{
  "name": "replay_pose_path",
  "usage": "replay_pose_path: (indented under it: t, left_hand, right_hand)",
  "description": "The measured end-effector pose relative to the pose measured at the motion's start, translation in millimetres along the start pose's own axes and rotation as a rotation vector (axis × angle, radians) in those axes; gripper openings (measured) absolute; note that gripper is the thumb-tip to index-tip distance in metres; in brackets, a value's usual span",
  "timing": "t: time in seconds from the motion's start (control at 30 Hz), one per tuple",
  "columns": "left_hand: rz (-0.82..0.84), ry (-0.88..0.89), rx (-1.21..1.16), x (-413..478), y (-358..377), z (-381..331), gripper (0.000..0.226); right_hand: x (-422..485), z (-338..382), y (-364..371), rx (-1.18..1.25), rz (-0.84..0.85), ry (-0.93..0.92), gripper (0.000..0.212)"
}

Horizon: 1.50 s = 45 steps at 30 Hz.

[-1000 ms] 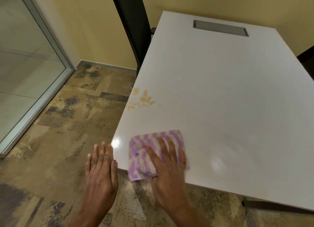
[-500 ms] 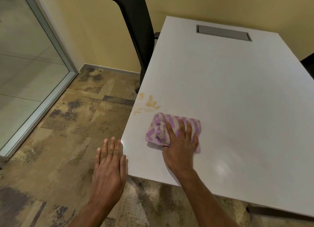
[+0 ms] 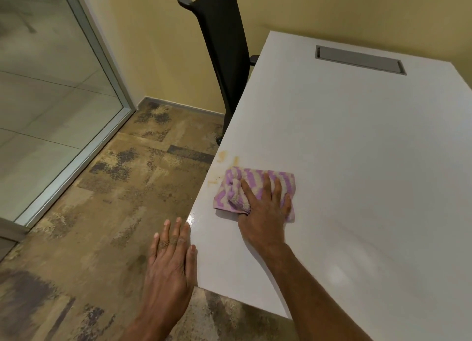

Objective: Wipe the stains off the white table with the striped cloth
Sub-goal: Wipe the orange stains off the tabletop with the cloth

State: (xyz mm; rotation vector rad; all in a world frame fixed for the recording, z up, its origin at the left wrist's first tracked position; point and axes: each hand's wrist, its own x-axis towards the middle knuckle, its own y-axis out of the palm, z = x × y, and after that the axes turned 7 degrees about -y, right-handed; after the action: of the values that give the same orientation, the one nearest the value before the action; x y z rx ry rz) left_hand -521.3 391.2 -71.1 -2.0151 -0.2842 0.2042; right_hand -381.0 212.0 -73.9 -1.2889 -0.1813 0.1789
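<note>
The purple-and-white striped cloth [image 3: 240,187] lies bunched on the white table [image 3: 357,162] near its left edge. My right hand [image 3: 265,213] presses flat on the cloth, fingers spread over its right half. Faint orange-brown stains [image 3: 222,159] show just beyond and left of the cloth, partly under its top left corner. My left hand [image 3: 171,261] hovers flat with fingers together beside the table's near left corner, holding nothing.
A black office chair [image 3: 222,47] stands against the table's left side further back. A grey cable hatch [image 3: 360,60] is set into the far end of the tabletop. A glass partition [image 3: 51,85] lines the left over mottled carpet.
My right hand has slid the cloth away from the near edge toward the stains, and its top corner now covers part of them. My left hand stayed near the corner.
</note>
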Motion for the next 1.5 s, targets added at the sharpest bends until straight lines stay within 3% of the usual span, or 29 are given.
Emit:
replay_pose_path:
  t: [0.37,0.53,0.67,0.87,1.03,1.17,1.3,1.5]
  left_hand:
    - [-0.003,-0.065,-0.062,-4,-6,-12,0.071]
    - [-0.088,-0.093,-0.120,-10,-7,-9,0.069]
    - [-0.132,-0.143,-0.186,-8,-8,-5,0.070]
    - [-0.135,-0.107,-0.224,1,-16,5,0.064]
    - [-0.085,-0.047,-0.224,12,-19,10,0.068]
    - [-0.036,0.068,-0.162,21,-19,6,0.064]
    - [0.012,0.113,-0.130,36,-20,6,0.063]
    - [0.060,0.164,-0.093,61,-17,5,0.066]
  right_hand:
    - [37,20,6,-0.004,0.020,-0.166,0.072]
    - [41,32,12,0.030,0.019,-0.257,0.069]
    - [22,41,17,0.078,0.074,-0.352,0.073]
    - [-42,45,20,0.025,-0.017,-0.385,0.087]
    - [-89,31,3,-0.057,-0.059,-0.308,0.082]
    - [-99,15,-5,-0.095,-0.050,-0.109,0.079]
    - [-79,12,-12,0.003,-0.075,0.096,0.069]
    - [-18,9,-10,0.017,-0.099,0.171,0.076]
